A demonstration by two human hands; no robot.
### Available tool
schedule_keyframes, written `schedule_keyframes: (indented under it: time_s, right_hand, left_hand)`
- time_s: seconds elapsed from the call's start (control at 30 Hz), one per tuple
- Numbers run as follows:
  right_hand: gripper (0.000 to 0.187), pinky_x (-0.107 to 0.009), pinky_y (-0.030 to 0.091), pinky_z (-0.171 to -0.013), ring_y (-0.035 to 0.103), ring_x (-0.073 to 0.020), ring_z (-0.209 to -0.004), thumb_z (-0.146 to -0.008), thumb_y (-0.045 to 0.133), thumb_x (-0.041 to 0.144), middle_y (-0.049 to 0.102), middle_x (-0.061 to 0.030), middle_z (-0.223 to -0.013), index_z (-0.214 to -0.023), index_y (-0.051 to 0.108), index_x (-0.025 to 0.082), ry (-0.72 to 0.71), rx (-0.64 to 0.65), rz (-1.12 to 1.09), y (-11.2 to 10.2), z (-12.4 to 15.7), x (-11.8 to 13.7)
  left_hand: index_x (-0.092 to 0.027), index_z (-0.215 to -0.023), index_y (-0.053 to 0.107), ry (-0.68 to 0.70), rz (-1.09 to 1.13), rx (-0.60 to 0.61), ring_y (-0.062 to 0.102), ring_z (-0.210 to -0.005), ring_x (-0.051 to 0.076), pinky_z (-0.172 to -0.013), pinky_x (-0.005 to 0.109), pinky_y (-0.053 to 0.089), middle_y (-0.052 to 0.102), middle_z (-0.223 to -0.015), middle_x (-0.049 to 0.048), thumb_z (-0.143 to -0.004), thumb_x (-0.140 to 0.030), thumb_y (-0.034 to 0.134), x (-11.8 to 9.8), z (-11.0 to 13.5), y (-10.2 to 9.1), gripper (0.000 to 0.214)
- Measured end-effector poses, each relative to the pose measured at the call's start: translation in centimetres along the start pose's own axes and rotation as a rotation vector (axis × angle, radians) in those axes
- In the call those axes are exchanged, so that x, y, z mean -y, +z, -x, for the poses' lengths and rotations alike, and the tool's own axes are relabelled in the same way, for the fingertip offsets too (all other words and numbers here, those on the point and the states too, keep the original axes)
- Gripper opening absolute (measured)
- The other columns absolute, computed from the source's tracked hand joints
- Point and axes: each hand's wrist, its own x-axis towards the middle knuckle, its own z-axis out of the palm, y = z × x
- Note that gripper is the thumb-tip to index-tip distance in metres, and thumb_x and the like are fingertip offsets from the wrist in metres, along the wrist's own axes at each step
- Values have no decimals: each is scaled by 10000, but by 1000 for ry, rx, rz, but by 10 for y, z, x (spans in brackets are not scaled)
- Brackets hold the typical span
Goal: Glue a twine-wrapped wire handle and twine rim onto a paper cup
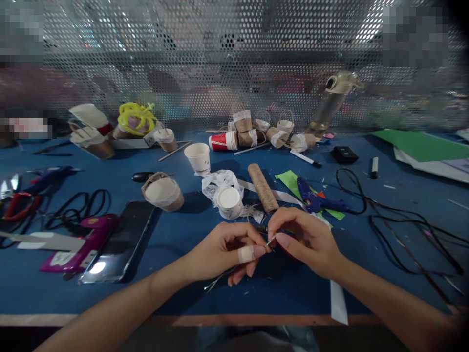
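My left hand (229, 249), with a bandage round one finger, is closed in a pinch on a thin strand of twine (220, 279) that trails down to the blue table (256, 293). My right hand (302, 237) is closed too, its thumb and fingers pinching the same small piece where the fingertips of both hands meet. What the fingertips hold there is too small to name. Just beyond the hands lie a spool of brown twine (263, 187), a roll of white lace ribbon (227, 200) and a blue glue gun (317, 199).
Paper cups, some wrapped in twine (163, 191), stand about the table, with a row at the back (256, 129). A phone (119, 242), a pink glue gun (86, 244), scissors (18, 203) and black cables (395, 230) lie around. A perforated metal screen (220, 63) closes the far side.
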Motion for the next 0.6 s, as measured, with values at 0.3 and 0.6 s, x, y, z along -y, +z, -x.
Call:
schedule_keyframes:
  time_s: [0.3,0.6]
  right_hand:
    - [70,-263,525,-733,633,-141,-802,-943,589,207,640,-8,-892,-995,622,240,90,-38,-13,2,1,0]
    - [85,-289,497,-696,611,-157,-779,-948,558,189,612,-24,-874,-954,637,221,29,-27,44,4,1,1]
  left_hand:
    - [-129,-918,638,275,-523,-99,539,-382,60,-366,133,426,648,-619,5,-954,-257,565,1,2,1,152]
    - [-189,-1067,606,704,-1118,-160,699,-607,132,-588,200,514,751,-744,18,-903,-119,535,7,4,-2,192]
